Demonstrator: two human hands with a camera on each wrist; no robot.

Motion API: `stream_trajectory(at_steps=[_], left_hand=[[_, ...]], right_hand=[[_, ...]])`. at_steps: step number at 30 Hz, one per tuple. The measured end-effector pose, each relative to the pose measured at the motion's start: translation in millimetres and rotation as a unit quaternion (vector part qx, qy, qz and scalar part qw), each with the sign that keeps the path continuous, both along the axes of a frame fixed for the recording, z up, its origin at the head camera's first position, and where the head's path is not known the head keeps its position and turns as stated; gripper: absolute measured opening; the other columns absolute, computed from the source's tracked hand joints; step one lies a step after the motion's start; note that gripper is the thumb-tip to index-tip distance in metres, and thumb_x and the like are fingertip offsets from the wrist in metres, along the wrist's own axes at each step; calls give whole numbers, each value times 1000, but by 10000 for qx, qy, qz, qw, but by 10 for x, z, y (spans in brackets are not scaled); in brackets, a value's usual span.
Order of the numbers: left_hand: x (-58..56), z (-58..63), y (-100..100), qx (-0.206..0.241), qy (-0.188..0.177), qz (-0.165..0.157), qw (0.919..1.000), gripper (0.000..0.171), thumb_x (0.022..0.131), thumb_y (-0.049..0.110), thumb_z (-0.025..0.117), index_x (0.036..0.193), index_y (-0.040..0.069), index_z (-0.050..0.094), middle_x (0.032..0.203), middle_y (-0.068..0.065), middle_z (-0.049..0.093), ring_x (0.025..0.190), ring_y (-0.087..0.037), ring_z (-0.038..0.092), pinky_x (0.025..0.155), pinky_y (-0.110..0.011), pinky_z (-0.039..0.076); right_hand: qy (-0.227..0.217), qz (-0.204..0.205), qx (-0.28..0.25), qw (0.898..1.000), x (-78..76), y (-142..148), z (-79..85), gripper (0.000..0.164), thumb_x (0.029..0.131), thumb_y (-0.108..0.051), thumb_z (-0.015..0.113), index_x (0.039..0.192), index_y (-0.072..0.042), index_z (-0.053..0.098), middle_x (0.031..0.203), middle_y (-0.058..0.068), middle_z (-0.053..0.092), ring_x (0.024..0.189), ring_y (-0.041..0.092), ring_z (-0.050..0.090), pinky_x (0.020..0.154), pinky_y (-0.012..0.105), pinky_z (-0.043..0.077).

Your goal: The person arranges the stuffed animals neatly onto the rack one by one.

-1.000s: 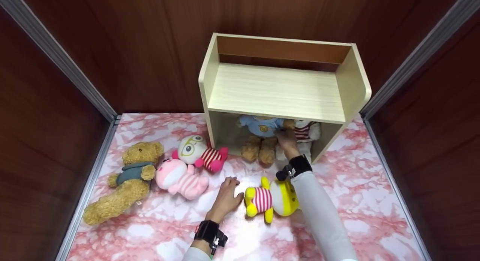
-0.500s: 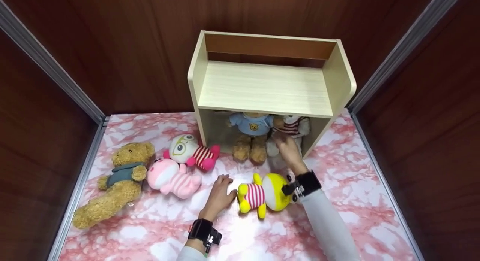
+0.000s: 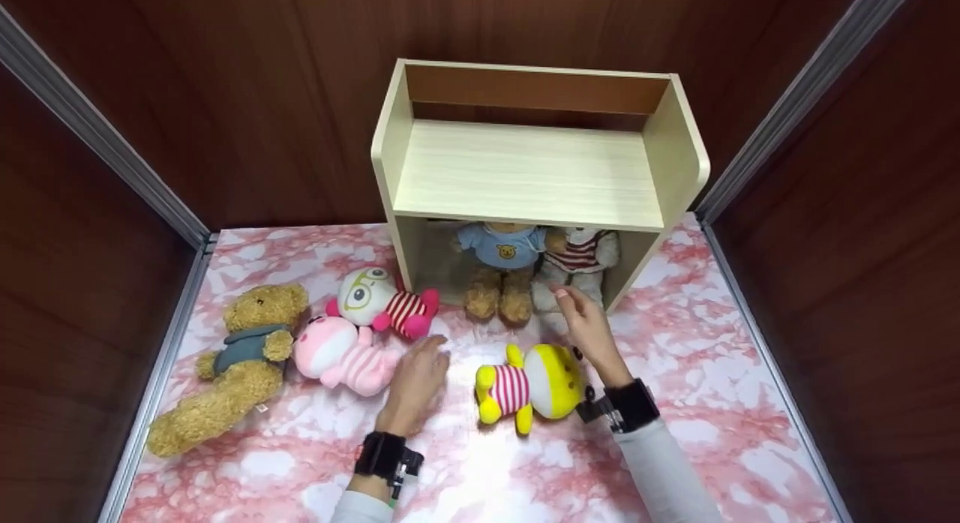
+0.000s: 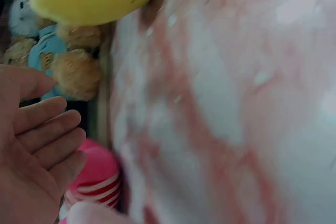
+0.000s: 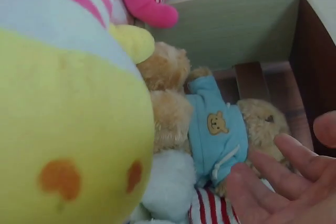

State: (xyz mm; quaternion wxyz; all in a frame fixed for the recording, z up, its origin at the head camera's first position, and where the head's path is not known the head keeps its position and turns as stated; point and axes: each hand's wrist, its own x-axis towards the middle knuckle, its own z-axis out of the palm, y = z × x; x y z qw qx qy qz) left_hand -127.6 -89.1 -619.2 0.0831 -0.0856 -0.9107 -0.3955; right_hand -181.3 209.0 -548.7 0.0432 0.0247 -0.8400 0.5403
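My left hand (image 3: 414, 388) is beside the pink striped plush toy (image 3: 351, 359) and holds nothing; its fingers look relaxed in the left wrist view. In front of the shelf's lower compartment, my right hand (image 3: 592, 334) has its fingers extended and nothing in them. Inside that compartment sit a teddy bear in a blue shirt (image 3: 504, 247) and, to its right, a white plush toy in a red-striped top (image 3: 581, 259); the shelf board hides part of their heads. A yellow plush toy (image 3: 555, 382) with a pink-striped body lies between my hands.
The pale wooden shelf (image 3: 525, 170) stands against the brown back wall (image 3: 315, 110). By its left side lies a magenta plush toy with glasses (image 3: 367, 296). Farther left is a large brown teddy bear (image 3: 259, 309). All rest on a pink marbled surface (image 3: 750, 403).
My right hand has let go of the toys in the compartment and drawn back toward me. My left hand has shifted left, toward the pink plush toy. The view has turned slightly.
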Motion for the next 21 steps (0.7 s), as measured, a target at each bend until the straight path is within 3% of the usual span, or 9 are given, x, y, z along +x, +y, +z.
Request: stream_trajectory(at_steps=[7, 13, 15, 18, 21], left_hand=[[-91, 346, -398, -187, 1030, 453, 9935, 23, 94, 5, 70, 116, -1, 74, 116, -18, 73, 102, -41, 70, 86, -53, 58], [-153, 571, -893, -302, 1162, 842, 9892, 26, 94, 2, 68, 120, -2, 72, 123, -22, 70, 107, -43, 68, 92, -55, 56], [-176, 629, -1084, -478, 1261, 1020, 9856, 26, 92, 1, 69, 118, -3, 71, 123, -23, 69, 103, -45, 68, 86, -55, 57], [-204, 708, -1368, -666, 1266, 1352, 9804, 27, 90, 0, 71, 117, -5, 71, 124, -26, 67, 106, -47, 66, 89, -57, 55], [-186, 744, -1633, -809, 894, 1745, 9773, 29, 93, 5, 69, 119, -8, 69, 128, -29, 64, 113, -50, 62, 97, -62, 48]], right_hand=[[-282, -266, -545, 9978, 119, 226, -66, 45, 113, -27, 42, 132, 7, 65, 133, 26, 64, 124, 39, 61, 104, 50, 52], [-343, -474, -368, 9976, 185, 392, -84, 51, 114, -33, 38, 131, 7, 64, 136, 25, 63, 125, 43, 60, 104, 53, 50], [-364, -517, -373, 9973, 207, 443, -82, 51, 114, -34, 39, 131, 7, 65, 136, 25, 64, 125, 43, 60, 103, 52, 50], [-414, -578, -382, 9967, 249, 524, -81, 52, 113, -36, 40, 133, 6, 65, 137, 23, 63, 126, 41, 60, 102, 44, 51], [-510, -597, -434, 9960, 286, 596, -86, 52, 113, -35, 39, 135, 5, 64, 139, 23, 62, 128, 38, 59, 100, 33, 51]])
